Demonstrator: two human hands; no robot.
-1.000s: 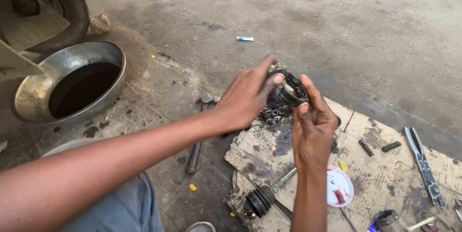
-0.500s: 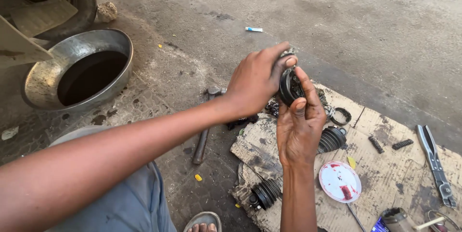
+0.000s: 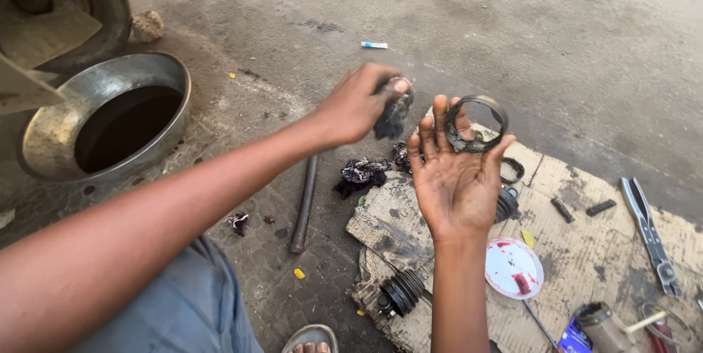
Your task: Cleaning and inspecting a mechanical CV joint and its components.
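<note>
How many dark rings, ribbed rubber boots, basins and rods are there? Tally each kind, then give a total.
Dark rings: 2
Ribbed rubber boots: 2
Metal basin: 1
Metal rod: 1
Total: 6

Dull greasy metal ring (image 3: pixel 477 123); dirty black cloth rag (image 3: pixel 392 114); shiny steel basin (image 3: pixel 51 146); stained cardboard (image 3: pixel 586 250).
</note>
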